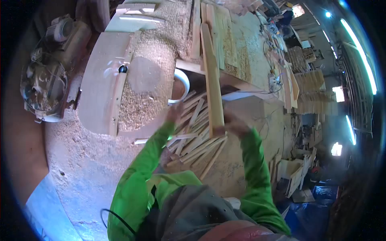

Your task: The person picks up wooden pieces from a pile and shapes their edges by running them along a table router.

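A long wooden plank [213, 84] points away from me, with its far end by the boards at the back. My right hand [235, 123] is closed around its near end, with fingers at the plank's edge. To the left, my left hand [175, 110] is smeared by motion, so its fingers do not show clearly. It is nearest to a white round tub [187, 82] and the sawdust-covered table saw [96, 80]. Below the plank, a heap of thin wood strips [197, 146] lies on the floor, partly hidden by the plank and my arms.
Thick sawdust [140, 108] covers part of the work surface. A motor [60, 30] on a dusty machine stands at the left. More long boards [219, 36] lie at the back, and stacked wood sheets [309, 84] stand at the right. A cable hangs near my left side.
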Action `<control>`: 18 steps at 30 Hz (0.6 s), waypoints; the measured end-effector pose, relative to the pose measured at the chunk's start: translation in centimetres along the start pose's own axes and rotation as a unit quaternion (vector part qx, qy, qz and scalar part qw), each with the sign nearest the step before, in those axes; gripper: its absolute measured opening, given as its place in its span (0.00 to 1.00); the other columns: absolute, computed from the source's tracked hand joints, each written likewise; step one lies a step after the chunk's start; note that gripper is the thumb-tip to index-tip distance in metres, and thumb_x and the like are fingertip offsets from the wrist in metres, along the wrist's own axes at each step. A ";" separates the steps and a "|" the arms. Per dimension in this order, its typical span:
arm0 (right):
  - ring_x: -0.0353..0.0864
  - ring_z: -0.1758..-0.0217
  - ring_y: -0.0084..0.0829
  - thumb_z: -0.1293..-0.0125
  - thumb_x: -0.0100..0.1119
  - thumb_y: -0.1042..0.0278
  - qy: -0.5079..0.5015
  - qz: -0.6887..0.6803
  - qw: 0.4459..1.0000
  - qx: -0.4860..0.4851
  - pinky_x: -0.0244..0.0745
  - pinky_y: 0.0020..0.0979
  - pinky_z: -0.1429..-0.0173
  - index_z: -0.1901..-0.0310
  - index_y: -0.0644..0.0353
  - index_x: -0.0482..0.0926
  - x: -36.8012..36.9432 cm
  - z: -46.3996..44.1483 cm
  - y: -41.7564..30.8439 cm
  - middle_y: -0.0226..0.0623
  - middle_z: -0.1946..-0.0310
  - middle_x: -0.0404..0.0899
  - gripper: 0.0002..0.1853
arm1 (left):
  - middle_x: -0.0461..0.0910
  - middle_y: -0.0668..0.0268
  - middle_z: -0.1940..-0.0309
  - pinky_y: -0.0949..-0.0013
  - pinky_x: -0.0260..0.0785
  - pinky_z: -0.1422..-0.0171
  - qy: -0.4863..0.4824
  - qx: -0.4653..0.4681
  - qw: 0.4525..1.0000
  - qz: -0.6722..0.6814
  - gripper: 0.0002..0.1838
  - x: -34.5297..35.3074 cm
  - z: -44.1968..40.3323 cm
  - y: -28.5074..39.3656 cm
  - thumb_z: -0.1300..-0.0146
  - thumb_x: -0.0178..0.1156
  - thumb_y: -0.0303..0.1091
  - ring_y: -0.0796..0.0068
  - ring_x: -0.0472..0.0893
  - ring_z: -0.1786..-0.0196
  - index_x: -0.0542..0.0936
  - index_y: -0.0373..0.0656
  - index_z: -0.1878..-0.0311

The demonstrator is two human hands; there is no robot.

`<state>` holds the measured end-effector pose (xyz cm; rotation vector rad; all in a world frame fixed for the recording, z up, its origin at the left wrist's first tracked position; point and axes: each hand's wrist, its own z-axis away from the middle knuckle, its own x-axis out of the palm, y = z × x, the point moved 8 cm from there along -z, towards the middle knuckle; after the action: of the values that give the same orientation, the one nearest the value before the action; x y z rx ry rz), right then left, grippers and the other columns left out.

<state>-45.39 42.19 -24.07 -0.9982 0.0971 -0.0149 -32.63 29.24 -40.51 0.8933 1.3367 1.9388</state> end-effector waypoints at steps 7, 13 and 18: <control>0.78 0.50 0.24 0.48 0.77 0.64 0.052 -0.013 0.988 0.147 0.76 0.29 0.53 0.36 0.65 0.68 11.4 14.0 9.7 0.34 0.50 0.78 0.38 | 0.80 0.60 0.60 0.53 0.76 0.59 -0.019 -0.195 0.874 0.446 0.38 7.6 -4.6 3.5 0.38 0.46 0.76 0.64 0.81 0.57 0.79 0.44 0.59; 0.78 0.53 0.40 0.57 0.81 0.53 0.291 0.262 0.915 0.099 0.74 0.36 0.51 0.48 0.66 0.71 18.1 20.8 16.4 0.46 0.56 0.76 0.39 | 0.77 0.66 0.75 0.70 0.71 0.76 -0.015 -0.015 0.913 0.406 0.29 11.9 3.4 5.0 0.35 0.55 0.66 0.71 0.78 0.79 0.74 0.45 0.60; 0.80 0.59 0.49 0.56 0.79 0.49 0.533 0.231 0.811 0.072 0.75 0.42 0.55 0.51 0.66 0.74 30.1 25.1 16.6 0.50 0.63 0.79 0.36 | 0.75 0.67 0.59 0.72 0.66 0.49 -0.029 0.101 0.954 0.279 0.19 10.1 12.6 5.5 0.24 0.48 0.50 0.78 0.72 0.54 0.73 0.41 0.50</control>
<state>-13.77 70.55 -26.77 -0.6846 1.3589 -0.1372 -29.00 42.22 -30.13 1.5533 1.3628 2.1807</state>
